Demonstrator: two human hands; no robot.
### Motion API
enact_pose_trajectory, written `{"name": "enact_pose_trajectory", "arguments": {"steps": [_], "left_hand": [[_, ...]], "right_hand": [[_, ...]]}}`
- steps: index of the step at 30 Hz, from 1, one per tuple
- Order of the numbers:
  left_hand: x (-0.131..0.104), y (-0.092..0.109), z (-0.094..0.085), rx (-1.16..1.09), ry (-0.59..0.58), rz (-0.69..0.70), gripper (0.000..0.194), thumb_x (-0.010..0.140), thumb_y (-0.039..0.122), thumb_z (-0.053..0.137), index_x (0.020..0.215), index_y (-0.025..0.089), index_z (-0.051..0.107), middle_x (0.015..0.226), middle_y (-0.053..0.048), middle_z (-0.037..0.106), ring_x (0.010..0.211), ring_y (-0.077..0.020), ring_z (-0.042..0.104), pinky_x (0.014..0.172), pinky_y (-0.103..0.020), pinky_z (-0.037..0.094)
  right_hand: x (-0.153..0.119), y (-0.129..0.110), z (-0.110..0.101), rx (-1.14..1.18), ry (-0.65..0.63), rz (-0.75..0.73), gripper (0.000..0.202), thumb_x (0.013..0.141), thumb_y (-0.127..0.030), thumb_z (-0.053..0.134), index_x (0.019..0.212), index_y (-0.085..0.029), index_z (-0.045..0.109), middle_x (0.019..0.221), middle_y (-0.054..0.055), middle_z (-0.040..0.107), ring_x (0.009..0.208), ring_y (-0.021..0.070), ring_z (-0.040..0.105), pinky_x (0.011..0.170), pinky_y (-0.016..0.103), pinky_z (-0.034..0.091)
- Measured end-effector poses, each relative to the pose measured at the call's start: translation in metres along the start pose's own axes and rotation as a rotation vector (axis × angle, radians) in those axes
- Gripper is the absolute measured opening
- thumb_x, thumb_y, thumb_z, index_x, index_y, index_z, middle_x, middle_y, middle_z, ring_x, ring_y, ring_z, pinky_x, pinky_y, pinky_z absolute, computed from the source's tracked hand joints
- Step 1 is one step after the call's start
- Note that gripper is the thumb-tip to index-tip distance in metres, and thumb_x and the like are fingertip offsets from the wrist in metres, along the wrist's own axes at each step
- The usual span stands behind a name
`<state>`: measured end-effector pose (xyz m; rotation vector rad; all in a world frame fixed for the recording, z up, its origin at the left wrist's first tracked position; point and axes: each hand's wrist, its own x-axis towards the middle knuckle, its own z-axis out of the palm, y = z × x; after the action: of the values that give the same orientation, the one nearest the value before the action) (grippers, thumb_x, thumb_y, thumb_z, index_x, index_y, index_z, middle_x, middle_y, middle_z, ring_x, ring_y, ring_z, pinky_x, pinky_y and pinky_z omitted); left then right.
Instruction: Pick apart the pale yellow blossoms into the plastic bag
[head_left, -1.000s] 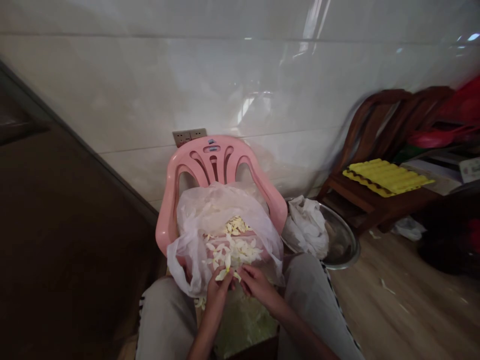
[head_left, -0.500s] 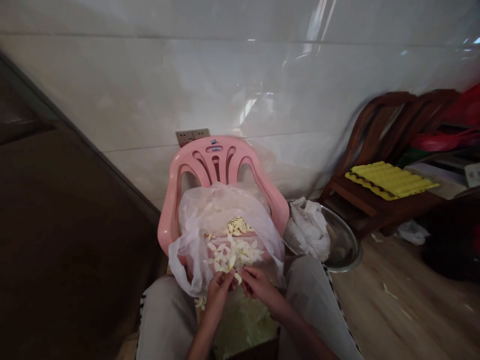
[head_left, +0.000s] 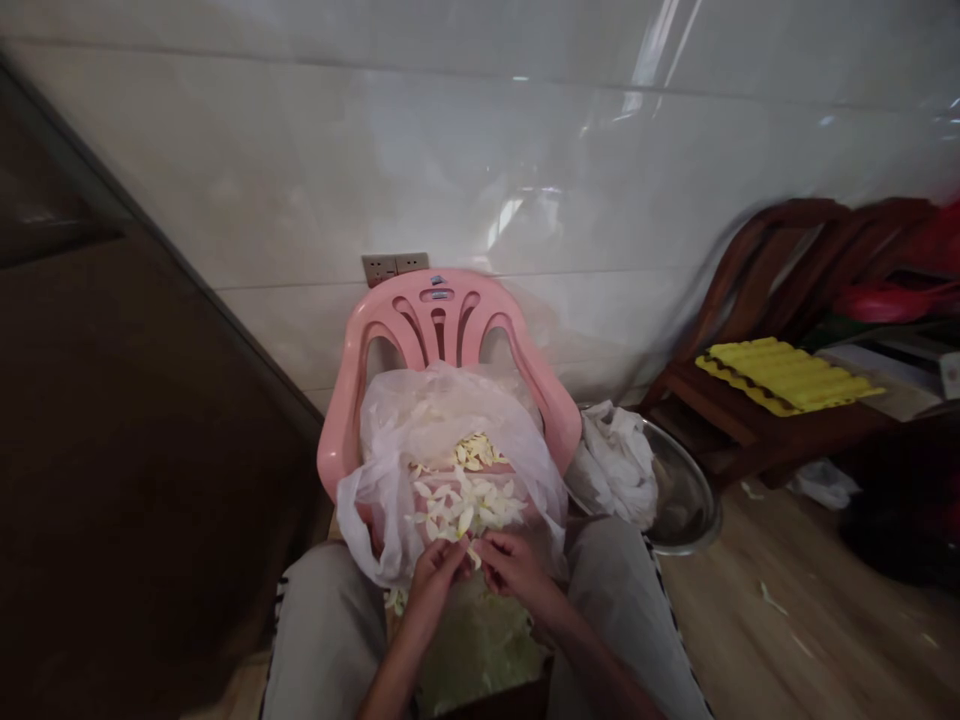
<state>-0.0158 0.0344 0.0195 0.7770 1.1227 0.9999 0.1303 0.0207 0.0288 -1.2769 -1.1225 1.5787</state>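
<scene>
Pale wall tiles (head_left: 285, 170) back a pink chair (head_left: 341, 440) bearing an open plastic bag (head_left: 401, 400), white petals (head_left: 487, 505) heaped at its mouth; left hand (head_left: 437, 568) and right hand (head_left: 516, 568) pinch a small petal (head_left: 474, 557) in closed grip, less flower showing than a second earlier.

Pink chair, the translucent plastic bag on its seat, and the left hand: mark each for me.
Pink chair (head_left: 492, 299): head view, upper backrest.
Translucent plastic bag (head_left: 442, 398): head view, film behind the petals (head_left: 480, 505).
Left hand (head_left: 436, 567): head view, back of the hand.
</scene>
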Motion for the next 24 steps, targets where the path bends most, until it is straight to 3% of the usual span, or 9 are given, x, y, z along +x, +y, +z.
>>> {"name": "enact_pose_trajectory", "arguments": {"steps": [7, 12, 17, 20, 24], "left_hand": [[0.001, -0.003, -0.001, 0.026, 0.027, 0.025, 0.051, 0.053, 0.064, 0.081, 0.054, 0.016, 0.06, 0.047, 0.002, 0.06, 0.05, -0.0118, 0.053, 0.055, -0.023, 0.039], [-0.005, 0.008, 0.003, 0.095, 0.013, 0.078, 0.047, 0.059, 0.061, 0.078, 0.068, 0.017, 0.066, 0.049, 0.005, 0.057, 0.048, -0.011, 0.05, 0.053, -0.023, 0.037], [-0.013, 0.022, 0.009, 0.134, -0.054, 0.141, 0.042, 0.062, 0.058, 0.075, 0.063, 0.018, 0.062, 0.048, 0.006, 0.052, 0.047, -0.0097, 0.046, 0.05, -0.022, 0.035], [-0.016, 0.027, 0.011, 0.125, -0.059, 0.143, 0.042, 0.061, 0.058, 0.076, 0.061, 0.019, 0.06, 0.048, 0.006, 0.052, 0.048, -0.0099, 0.047, 0.05, -0.022, 0.037], [-0.015, 0.027, 0.011, 0.113, -0.025, 0.133, 0.044, 0.06, 0.059, 0.076, 0.062, 0.018, 0.06, 0.049, 0.006, 0.053, 0.049, -0.0101, 0.048, 0.051, -0.022, 0.037]], "right_hand": [[0.002, 0.006, -0.002, -0.044, 0.02, -0.009, 0.053, 0.078, -0.067, 0.057, 0.056, -0.02, 0.049, 0.04, -0.007, 0.042, 0.031, 0.0066, 0.038, 0.034, 0.019, 0.026], [-0.004, 0.001, 0.001, -0.149, 0.016, -0.073, 0.047, 0.083, -0.059, 0.057, 0.059, -0.018, 0.055, 0.044, -0.006, 0.046, 0.033, 0.0072, 0.04, 0.035, 0.019, 0.031], [-0.012, -0.001, 0.003, -0.253, 0.023, -0.162, 0.035, 0.089, -0.05, 0.054, 0.081, -0.019, 0.067, 0.058, -0.004, 0.055, 0.041, 0.0073, 0.046, 0.041, 0.018, 0.036], [-0.013, 0.0, 0.004, -0.24, 0.023, -0.184, 0.033, 0.091, -0.05, 0.053, 0.089, -0.02, 0.066, 0.063, -0.004, 0.057, 0.043, 0.0073, 0.047, 0.043, 0.019, 0.038], [-0.01, 0.001, 0.007, -0.111, 0.013, -0.141, 0.037, 0.09, -0.055, 0.053, 0.085, -0.019, 0.062, 0.059, -0.005, 0.055, 0.041, 0.0079, 0.048, 0.041, 0.02, 0.04]]}}
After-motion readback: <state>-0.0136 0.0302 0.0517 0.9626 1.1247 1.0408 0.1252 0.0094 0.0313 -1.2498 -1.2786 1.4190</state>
